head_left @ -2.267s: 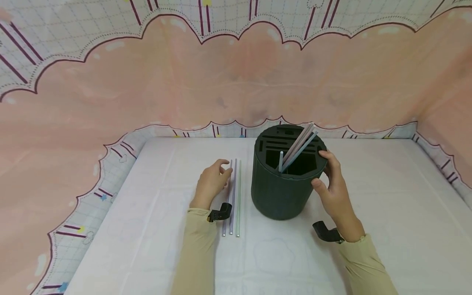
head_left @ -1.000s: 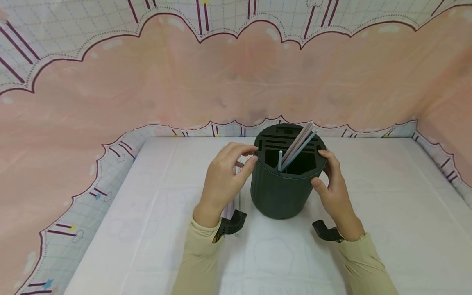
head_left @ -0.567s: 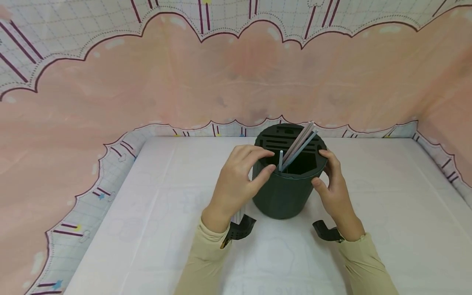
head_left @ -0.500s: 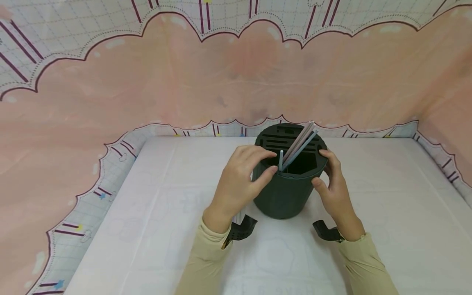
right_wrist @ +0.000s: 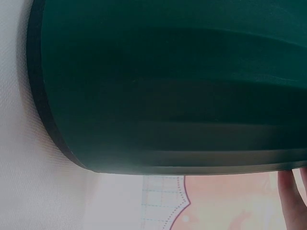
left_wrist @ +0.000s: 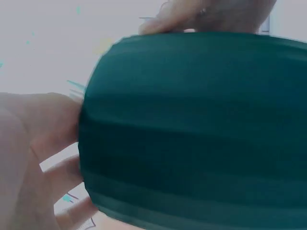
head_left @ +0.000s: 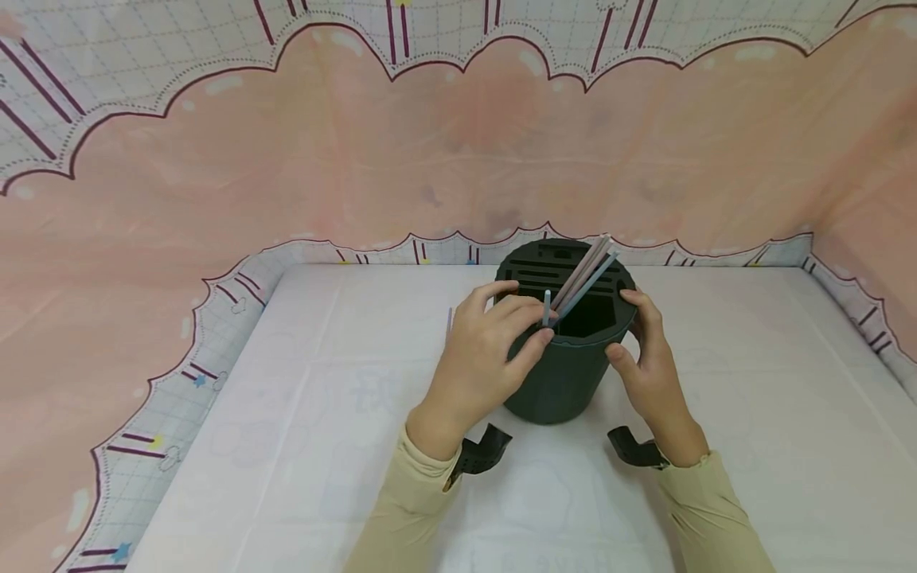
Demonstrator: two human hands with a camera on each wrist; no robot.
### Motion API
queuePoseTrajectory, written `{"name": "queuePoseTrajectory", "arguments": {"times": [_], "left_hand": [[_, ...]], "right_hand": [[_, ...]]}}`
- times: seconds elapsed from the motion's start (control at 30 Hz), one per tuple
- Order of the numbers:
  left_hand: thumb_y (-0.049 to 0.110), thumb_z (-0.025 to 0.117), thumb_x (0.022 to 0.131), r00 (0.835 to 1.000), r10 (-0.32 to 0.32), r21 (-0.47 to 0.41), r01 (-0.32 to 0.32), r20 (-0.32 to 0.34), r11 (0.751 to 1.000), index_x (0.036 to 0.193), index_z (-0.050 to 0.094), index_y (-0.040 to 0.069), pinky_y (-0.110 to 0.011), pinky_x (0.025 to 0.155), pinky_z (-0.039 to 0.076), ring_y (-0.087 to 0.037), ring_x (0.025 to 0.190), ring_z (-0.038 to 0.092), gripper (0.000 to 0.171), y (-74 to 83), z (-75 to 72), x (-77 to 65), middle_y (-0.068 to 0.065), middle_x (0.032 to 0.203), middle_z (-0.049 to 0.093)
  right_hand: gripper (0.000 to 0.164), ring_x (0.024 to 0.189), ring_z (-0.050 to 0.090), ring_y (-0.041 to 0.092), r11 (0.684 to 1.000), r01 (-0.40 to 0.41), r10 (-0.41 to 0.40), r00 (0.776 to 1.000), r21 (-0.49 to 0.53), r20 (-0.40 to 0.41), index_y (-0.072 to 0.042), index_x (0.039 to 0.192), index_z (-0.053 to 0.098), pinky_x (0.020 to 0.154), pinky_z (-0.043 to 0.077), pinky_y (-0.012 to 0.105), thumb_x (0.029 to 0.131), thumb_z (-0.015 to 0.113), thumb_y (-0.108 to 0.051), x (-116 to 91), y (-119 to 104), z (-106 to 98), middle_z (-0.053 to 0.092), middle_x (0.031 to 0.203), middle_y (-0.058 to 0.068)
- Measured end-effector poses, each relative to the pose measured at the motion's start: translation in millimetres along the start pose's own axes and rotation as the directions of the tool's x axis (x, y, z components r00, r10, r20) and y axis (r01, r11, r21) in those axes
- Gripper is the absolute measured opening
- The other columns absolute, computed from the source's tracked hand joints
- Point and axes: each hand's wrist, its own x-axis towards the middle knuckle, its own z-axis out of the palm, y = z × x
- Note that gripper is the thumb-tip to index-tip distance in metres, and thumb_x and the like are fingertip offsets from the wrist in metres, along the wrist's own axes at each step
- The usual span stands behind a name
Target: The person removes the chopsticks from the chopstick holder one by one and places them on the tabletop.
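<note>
A round dark green holder (head_left: 559,390) with a slotted top, like a knife block, stands tilted on the table in the head view. Several thin pale pink and blue sticks (head_left: 582,270) lean out of its wide front opening. A short upright light-blue stick end (head_left: 548,302) shows at the left of that opening. My left hand (head_left: 480,362) reaches over the left rim, its thumb and index finger pinching this stick end. My right hand (head_left: 652,370) grips the holder's right rim, thumb in front and fingers behind. The holder's side wall (left_wrist: 192,129) fills most of both wrist views.
A purple stick (head_left: 450,321) on the white table (head_left: 286,446) peeks out behind my left hand; the hand and forearm hide whatever lies beside it. A peach and white patterned cloth (head_left: 430,159) surrounds the table at the back and sides.
My left hand has moved right, from beside three loose sticks on the table to the holder's opening, and its thumb and finger have closed in on the short stick end. The right hand stays put.
</note>
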Motion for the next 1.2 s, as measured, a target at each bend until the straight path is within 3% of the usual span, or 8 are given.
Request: {"name": "queuePoseTrajectory", "arguments": {"times": [0.13,0.33,0.47,0.67,0.93,1.07,1.2], "left_hand": [[0.024,0.052,0.090,1.000,0.002,-0.015,-0.002,0.018,1.000,0.096,0.066,0.016,-0.043,0.102,0.022,-0.019,0.119,0.041,0.017,4.2,0.2,1.4,0.005,0.102,0.062],[0.024,0.049,0.092,0.998,-0.057,-0.067,0.059,0.033,0.996,0.096,0.064,0.015,-0.046,0.103,0.020,-0.012,0.118,0.042,0.019,6.3,1.3,2.0,0.006,0.097,0.064],[0.023,0.046,0.094,0.997,-0.069,-0.119,0.065,-0.023,0.991,0.095,0.062,0.013,-0.042,0.103,0.021,-0.009,0.110,0.048,0.019,4.5,2.1,3.4,0.004,0.097,0.062],[0.019,0.046,0.094,0.991,-0.044,-0.195,0.019,-0.128,0.981,0.095,0.059,0.009,-0.035,0.102,0.026,-0.008,0.091,0.054,0.016,1.0,2.3,7.9,0.003,0.092,0.061],[0.016,0.051,0.091,0.992,-0.038,-0.252,0.007,-0.116,0.968,0.097,0.057,0.008,-0.033,0.101,0.028,-0.008,0.089,0.055,0.011,2.3,2.6,8.5,0.002,0.088,0.062],[0.013,0.057,0.087,0.996,-0.031,-0.330,0.000,-0.089,0.944,0.098,0.058,0.010,-0.027,0.090,0.039,-0.006,0.087,0.054,0.011,4.7,-0.7,8.1,0.003,0.091,0.060],[0.008,0.060,0.084,0.992,-0.030,-0.453,-0.027,-0.119,0.891,0.096,0.060,0.008,-0.025,0.078,0.045,-0.005,0.090,0.054,0.011,7.3,-3.9,8.6,0.002,0.095,0.059]], "right_hand": [[0.071,0.125,0.031,0.020,1.000,0.002,-0.002,1.000,-0.002,0.000,-0.009,0.136,0.028,0.101,0.025,0.025,0.083,0.051,-0.050,1.0,-0.2,-0.1,0.028,0.141,0.006],[0.072,0.124,0.033,0.020,1.000,0.015,-0.015,1.000,-0.004,-0.001,-0.008,0.136,0.029,0.100,0.026,0.024,0.083,0.051,-0.051,1.6,0.8,-0.5,0.030,0.139,0.007],[0.071,0.124,0.032,0.019,1.000,0.014,-0.014,1.000,-0.007,0.005,-0.008,0.136,0.029,0.100,0.026,0.024,0.083,0.051,-0.050,2.5,1.1,-1.1,0.030,0.140,0.007],[0.073,0.123,0.033,0.021,0.999,0.039,-0.039,0.999,0.007,0.001,-0.006,0.136,0.030,0.100,0.027,0.026,0.083,0.051,-0.052,6.7,2.7,-2.5,0.031,0.139,0.007],[0.073,0.124,0.033,0.021,0.999,0.041,-0.041,0.999,0.001,0.000,-0.006,0.135,0.029,0.100,0.027,0.026,0.082,0.051,-0.052,6.3,2.7,-3.0,0.031,0.139,0.007],[0.073,0.124,0.033,0.021,0.999,0.039,-0.039,0.999,0.001,0.002,-0.007,0.136,0.029,0.100,0.027,0.027,0.082,0.052,-0.051,6.6,3.3,-2.8,0.032,0.139,0.006],[0.073,0.123,0.034,0.020,0.999,0.037,-0.037,0.999,-0.004,0.001,-0.007,0.136,0.029,0.100,0.028,0.027,0.082,0.052,-0.052,6.7,3.9,-3.0,0.033,0.138,0.006]]}}
